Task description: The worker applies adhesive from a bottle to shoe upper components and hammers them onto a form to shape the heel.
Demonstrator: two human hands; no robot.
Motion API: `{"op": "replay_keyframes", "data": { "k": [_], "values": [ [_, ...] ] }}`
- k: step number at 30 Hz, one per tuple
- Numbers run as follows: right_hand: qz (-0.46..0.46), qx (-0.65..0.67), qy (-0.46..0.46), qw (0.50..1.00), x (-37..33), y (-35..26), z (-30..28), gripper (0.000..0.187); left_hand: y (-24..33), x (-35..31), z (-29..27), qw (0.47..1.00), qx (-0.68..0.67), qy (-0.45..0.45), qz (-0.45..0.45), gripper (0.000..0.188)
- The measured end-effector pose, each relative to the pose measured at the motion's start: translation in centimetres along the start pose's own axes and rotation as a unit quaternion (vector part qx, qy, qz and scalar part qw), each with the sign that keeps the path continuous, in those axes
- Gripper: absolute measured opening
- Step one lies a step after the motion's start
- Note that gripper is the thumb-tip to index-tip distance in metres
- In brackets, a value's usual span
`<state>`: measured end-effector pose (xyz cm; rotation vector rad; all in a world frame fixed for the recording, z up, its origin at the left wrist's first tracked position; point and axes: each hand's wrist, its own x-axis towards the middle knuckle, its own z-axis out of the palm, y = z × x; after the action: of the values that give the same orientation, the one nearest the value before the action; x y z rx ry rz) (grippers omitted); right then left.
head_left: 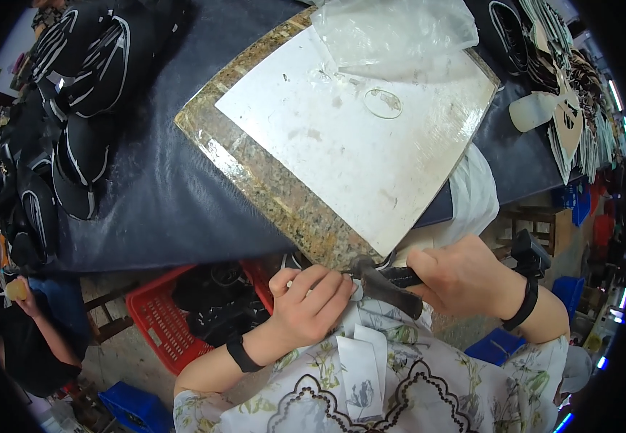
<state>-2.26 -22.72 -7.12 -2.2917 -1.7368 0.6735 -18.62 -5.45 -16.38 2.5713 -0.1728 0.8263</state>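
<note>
head view: right hand (463, 276) clenched round the handle of a hammer (394, 291) near the stone slab's (327, 229) corner; left hand (313, 307) curled, grip unclear. hammer probably stiff, head-heavy, best taken by its handle.

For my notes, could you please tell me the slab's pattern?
The slab is speckled brown-grey, clearest in the head view.

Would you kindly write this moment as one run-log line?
right hand: gripping hammer | left hand: curled near hammer, contents unclear | stone slab: on table, under white sheet
</note>
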Motion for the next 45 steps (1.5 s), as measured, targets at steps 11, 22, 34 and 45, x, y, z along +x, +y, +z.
{"op": "replay_keyframes", "data": {
  "k": [11, 22, 34, 45],
  "values": [
    [0.014, -0.015, -0.001, 1.000, 0.0, -0.2, 0.0, 0.038, -1.9, -0.1, -1.1, 0.999, -0.010, -0.020, 0.031, 0.025],
    [0.015, -0.005, -0.018, 1.000, 0.1, -0.7, -0.8, 0.037, -1.8, 0.6, -1.7, 0.995, -0.012, -0.080, 0.057, 0.019],
    [0.071, 0.011, -0.003, 0.997, -0.9, -1.1, -1.8, 0.035, -0.5, 0.4, 0.1, 0.999, -0.051, 0.000, 0.006, 0.030],
    [0.070, -0.037, -0.018, 0.997, -2.1, -0.5, -0.2, 0.035, -0.8, 1.5, -0.5, 0.994, -0.084, -0.075, 0.003, 0.028]
  ]
}}
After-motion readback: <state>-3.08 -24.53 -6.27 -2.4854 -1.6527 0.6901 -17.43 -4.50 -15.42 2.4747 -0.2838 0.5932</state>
